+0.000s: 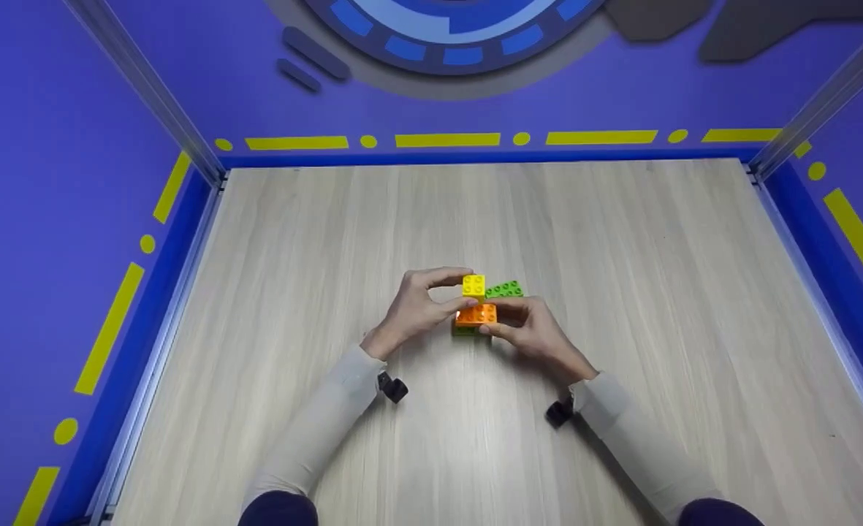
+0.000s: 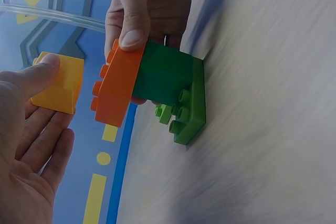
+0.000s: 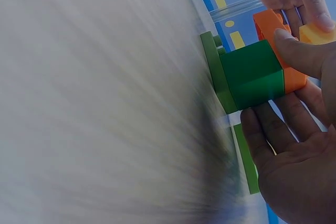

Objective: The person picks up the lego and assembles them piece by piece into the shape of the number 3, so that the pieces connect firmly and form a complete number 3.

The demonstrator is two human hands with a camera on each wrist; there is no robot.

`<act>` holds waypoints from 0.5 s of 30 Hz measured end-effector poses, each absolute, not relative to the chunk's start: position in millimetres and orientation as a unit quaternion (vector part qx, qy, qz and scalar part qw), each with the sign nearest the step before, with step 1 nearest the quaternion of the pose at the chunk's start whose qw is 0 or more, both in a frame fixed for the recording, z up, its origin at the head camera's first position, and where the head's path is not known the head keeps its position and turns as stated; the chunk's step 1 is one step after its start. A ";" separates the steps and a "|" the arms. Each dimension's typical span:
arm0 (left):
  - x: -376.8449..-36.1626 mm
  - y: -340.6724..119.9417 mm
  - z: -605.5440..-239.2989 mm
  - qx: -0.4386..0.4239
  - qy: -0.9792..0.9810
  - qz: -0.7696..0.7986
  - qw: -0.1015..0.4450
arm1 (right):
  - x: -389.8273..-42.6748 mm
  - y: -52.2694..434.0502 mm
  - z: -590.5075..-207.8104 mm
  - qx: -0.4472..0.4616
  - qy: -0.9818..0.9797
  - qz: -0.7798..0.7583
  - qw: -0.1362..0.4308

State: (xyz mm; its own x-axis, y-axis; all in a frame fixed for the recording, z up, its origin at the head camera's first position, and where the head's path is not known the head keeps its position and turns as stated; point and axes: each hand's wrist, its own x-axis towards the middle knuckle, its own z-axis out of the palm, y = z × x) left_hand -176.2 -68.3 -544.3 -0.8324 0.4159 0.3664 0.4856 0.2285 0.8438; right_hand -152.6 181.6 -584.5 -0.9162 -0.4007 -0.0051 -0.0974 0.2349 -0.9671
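At the middle of the wooden table (image 1: pixel 621 241), my left hand (image 1: pixel 451 291) pinches a small yellow brick (image 1: pixel 473 285) between thumb and fingers, just above and beside an orange brick (image 1: pixel 476 314). The orange brick (image 2: pixel 118 87) sits on a dark green brick (image 2: pixel 163 74), which stands on a light green plate (image 2: pixel 191 106) resting on the table. My right hand (image 1: pixel 508 319) grips this stack, with the thumb on the orange brick (image 3: pixel 268 24) and fingers behind the dark green brick (image 3: pixel 252 74). The yellow brick (image 2: pixel 58 83) is close to the stack but apart from it.
Blue-violet walls with yellow dashes (image 1: pixel 446 139) enclose the table on three sides, with metal corner posts (image 1: pixel 146 80) at the back left and right. Bare wood lies all round the hands.
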 end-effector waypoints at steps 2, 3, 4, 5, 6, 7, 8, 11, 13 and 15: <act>-175.3 -67.5 -544.5 -0.291 -0.782 -0.551 0.029 | -152.7 181.7 -584.9 -0.161 0.774 -0.600 0.127; -174.9 -67.0 -544.7 -0.292 -0.781 -0.551 0.028 | -152.7 181.7 -585.2 -0.159 0.773 -0.601 0.127; -174.4 -66.5 -544.9 -0.293 -0.781 -0.551 0.027 | -152.6 181.6 -585.6 -0.158 0.773 -0.601 0.126; -173.8 -66.1 -545.2 -0.294 -0.781 -0.551 0.027 | -152.5 181.6 -585.7 -0.157 0.774 -0.601 0.126; -173.2 -65.6 -545.5 -0.294 -0.780 -0.552 0.027 | -152.4 181.5 -585.8 -0.156 0.775 -0.600 0.125; -172.7 -65.2 -545.9 -0.296 -0.779 -0.552 0.028 | -152.4 181.4 -586.0 -0.155 0.777 -0.598 0.122; -172.2 -64.8 -546.5 -0.296 -0.778 -0.553 0.028 | -152.3 181.3 -586.2 -0.153 0.778 -0.597 0.121; -170.8 -63.6 -548.1 -0.300 -0.774 -0.557 0.033 | -152.1 180.7 -585.8 -0.153 0.781 -0.594 0.117; -170.5 -62.6 -549.2 -0.301 -0.768 -0.564 0.033 | -151.9 180.5 -585.8 -0.156 0.780 -0.595 0.116; -169.9 -62.0 -549.8 -0.303 -0.768 -0.564 0.034 | -151.9 180.5 -585.7 -0.162 0.777 -0.597 0.118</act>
